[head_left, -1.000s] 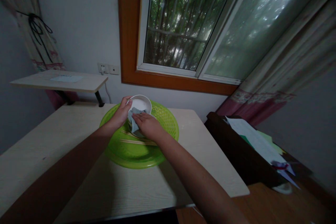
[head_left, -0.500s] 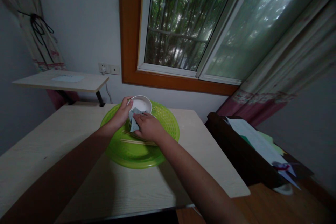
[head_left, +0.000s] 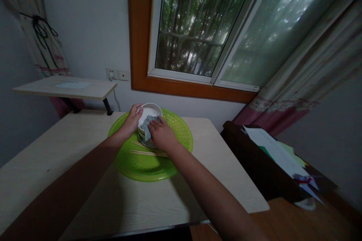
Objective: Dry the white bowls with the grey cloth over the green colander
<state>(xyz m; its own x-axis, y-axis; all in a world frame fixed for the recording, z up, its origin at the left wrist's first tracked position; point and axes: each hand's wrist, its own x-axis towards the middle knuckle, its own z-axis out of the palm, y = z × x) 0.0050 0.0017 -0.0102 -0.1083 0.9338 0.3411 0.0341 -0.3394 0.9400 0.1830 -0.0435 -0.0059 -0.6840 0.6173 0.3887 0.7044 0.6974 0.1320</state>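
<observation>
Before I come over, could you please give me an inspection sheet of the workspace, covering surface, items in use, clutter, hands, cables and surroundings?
Surface: pale table bearing a green tray.
Items in use: white bowl, grey cloth at its near side, chopsticks lying on the tray.
Clutter: paper sheet on the raised shelf; loose papers on dark furniture to the right.
Hands: left hand grips the bowl's left side; right hand has its fingers on the cloth, against the bowl.
Cables: pale cord below the wall socket, beside the shelf.
Surroundings: window ahead, curtains on both sides.
</observation>
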